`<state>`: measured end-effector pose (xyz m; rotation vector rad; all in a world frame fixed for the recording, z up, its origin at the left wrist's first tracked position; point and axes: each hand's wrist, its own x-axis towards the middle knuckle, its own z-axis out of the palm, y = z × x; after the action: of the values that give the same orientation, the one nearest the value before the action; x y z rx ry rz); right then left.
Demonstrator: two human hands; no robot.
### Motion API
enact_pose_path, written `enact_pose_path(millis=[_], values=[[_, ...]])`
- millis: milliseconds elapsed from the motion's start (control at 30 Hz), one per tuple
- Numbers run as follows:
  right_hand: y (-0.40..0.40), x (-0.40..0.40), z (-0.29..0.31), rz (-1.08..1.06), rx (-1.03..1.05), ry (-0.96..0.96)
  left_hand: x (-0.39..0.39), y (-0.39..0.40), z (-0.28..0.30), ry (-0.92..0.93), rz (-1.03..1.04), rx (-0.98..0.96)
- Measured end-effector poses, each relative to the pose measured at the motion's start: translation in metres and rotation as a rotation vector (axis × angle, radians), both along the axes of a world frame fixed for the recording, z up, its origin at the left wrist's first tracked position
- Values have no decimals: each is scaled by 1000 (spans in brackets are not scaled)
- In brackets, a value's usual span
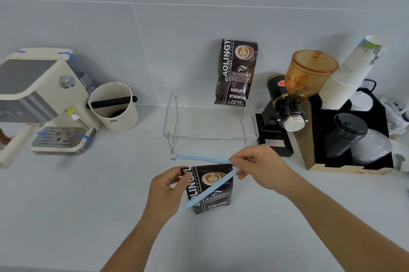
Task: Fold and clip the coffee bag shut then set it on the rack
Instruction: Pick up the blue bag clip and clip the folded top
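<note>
A dark brown coffee bag (212, 192) stands upright on the white counter, its top folded down. My left hand (168, 185) pinches the bag's upper left corner. My right hand (259, 167) holds the hinge end of a long light-blue sealing clip (205, 189) at the bag's upper right corner. The clip is spread in a V: one arm runs behind the bag's top toward the left, the other slants down across the bag's front. A clear wire-framed rack (210, 136) stands just behind the bag. A second coffee bag (238, 72) sits on the rack's back, leaning on the wall.
An espresso machine (42, 103) and a cream knock box (114, 106) stand at the left. A coffee grinder (292, 103) with an amber hopper, a stack of paper cups (352, 72) and a black organiser box (354, 139) crowd the right, close to the rack.
</note>
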<state>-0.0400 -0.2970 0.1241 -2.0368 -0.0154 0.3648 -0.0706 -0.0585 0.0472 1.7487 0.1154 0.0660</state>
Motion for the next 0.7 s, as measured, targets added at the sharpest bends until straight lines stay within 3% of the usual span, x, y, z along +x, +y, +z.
enact_pose_path(millis=[433, 700], values=[[-4, 1, -8, 139, 178, 204, -8, -6, -3, -21, 77, 1], [-6, -1, -21, 119, 278, 126, -6, -2, -5, 11, 59, -289]])
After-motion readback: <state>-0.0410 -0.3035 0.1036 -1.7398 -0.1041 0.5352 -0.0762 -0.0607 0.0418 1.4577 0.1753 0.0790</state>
